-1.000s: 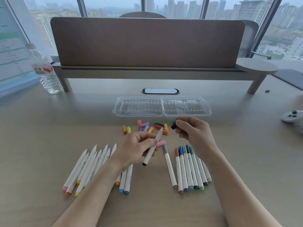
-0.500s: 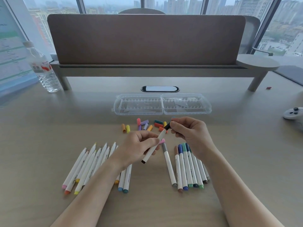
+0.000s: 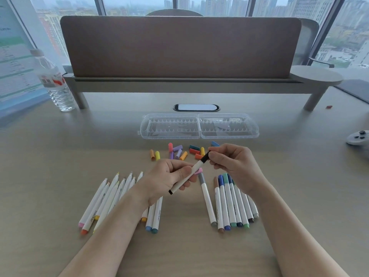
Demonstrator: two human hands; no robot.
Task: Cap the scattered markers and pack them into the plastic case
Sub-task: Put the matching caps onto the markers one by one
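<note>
Since a second ago the black cap (image 3: 205, 158) has travelled from apart to seated on the tip of the white marker (image 3: 186, 176). Right hand (image 3: 233, 164) pinches that cap; left hand (image 3: 169, 179) grips the barrel, tilted above the desk (image 3: 50, 176). Uncapped markers (image 3: 107, 200) lie near left, capped markers (image 3: 231, 204) near right, loose caps (image 3: 177, 151) beyond, and the open clear plastic case (image 3: 199, 126) farther still.

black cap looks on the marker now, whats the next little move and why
Probably press the black cap fully home with the right hand, then lay the marker, held by the left hand, beside the capped markers. The plastic case holds none yet.
</note>
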